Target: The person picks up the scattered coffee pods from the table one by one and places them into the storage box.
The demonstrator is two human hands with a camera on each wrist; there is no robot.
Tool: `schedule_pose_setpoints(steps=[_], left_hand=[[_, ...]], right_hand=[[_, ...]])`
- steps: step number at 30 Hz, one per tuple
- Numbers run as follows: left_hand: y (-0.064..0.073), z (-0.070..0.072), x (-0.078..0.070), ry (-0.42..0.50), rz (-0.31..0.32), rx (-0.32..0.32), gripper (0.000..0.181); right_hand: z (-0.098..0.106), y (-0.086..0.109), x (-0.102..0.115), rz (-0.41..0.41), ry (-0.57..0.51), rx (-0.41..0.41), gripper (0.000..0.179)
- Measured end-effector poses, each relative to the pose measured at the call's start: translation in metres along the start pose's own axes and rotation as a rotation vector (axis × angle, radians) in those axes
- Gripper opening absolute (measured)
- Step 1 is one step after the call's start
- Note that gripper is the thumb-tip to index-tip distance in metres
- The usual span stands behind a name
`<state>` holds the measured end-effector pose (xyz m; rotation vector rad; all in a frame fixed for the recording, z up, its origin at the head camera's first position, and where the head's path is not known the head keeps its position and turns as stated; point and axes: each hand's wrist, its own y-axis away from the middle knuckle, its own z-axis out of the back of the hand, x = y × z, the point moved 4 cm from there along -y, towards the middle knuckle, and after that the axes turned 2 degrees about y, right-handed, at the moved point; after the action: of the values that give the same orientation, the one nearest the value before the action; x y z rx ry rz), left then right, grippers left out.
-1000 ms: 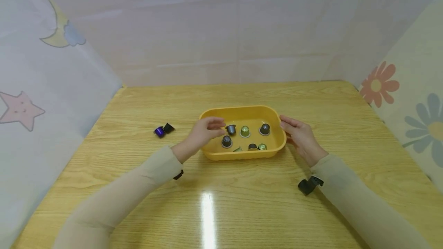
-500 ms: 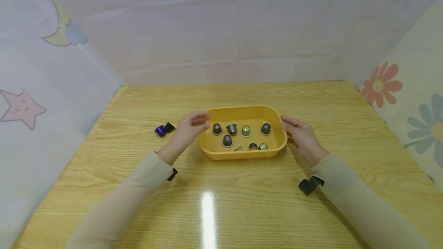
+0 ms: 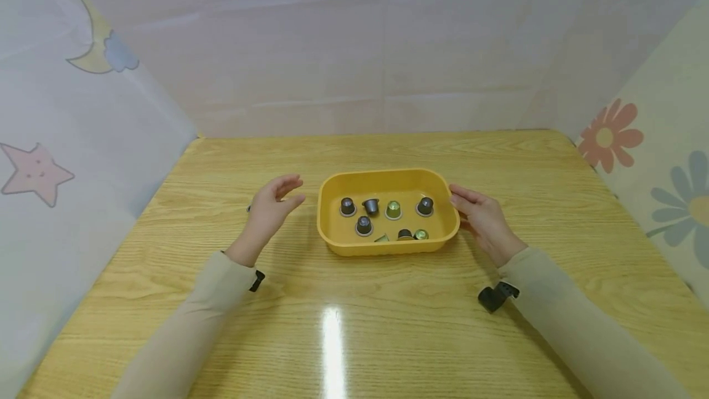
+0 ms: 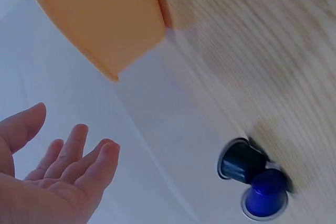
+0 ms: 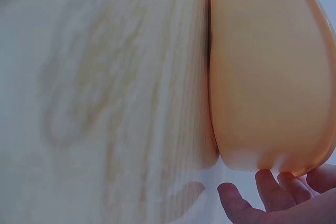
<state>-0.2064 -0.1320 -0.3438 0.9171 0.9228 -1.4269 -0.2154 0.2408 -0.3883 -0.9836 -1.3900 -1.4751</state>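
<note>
My left hand [image 3: 271, 208], fingers loosely bent and apart, holds nothing and is left of a yellow plastic bin [image 3: 382, 250]. In the head view it hides most of two coffee capsules on the table. The left wrist view shows them touching each other: a dark one [image 4: 242, 162] and a shiny blue one [image 4: 266, 195]. At the bin's right end, my right hand [image 3: 484, 223] touches the outer wall with its fingertips, thumb near the rim. Several capsules are in the bin, including a green one [image 3: 393, 209] and a dark grey one [image 3: 425, 205].
The bin stands on a wood-grain table [image 3: 388, 325], with a pale wall sheet [image 3: 382, 66] behind the table's far edge. Printed sheets rise at both sides, one with a star [image 3: 36, 174], the other with flowers [image 3: 606, 136].
My left hand has withdrawn from over the bin and moved left to the two capsules on the table. A dark capsule it covered in the bin now shows. My right hand stays put.
</note>
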Motion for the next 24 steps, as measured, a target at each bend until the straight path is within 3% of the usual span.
schedule_pose_setpoints(steps=[11, 17, 24], left_hand=[[0.002, 0.023, 0.014, -0.124, 0.035, -0.049, 0.05], [-0.003, 0.035, 0.025, -0.251, 0.041, -0.075, 0.054], [-0.007, 0.044, 0.032, -0.271, 0.056, -0.044, 0.058]], right_hand=[[0.0, -0.001, 0.0, -0.009, 0.0, -0.006, 0.053], [-0.001, -0.001, 0.0, -0.003, -0.014, 0.005, 0.053], [-0.001, 0.0, 0.0, -0.001, -0.022, 0.01, 0.054]])
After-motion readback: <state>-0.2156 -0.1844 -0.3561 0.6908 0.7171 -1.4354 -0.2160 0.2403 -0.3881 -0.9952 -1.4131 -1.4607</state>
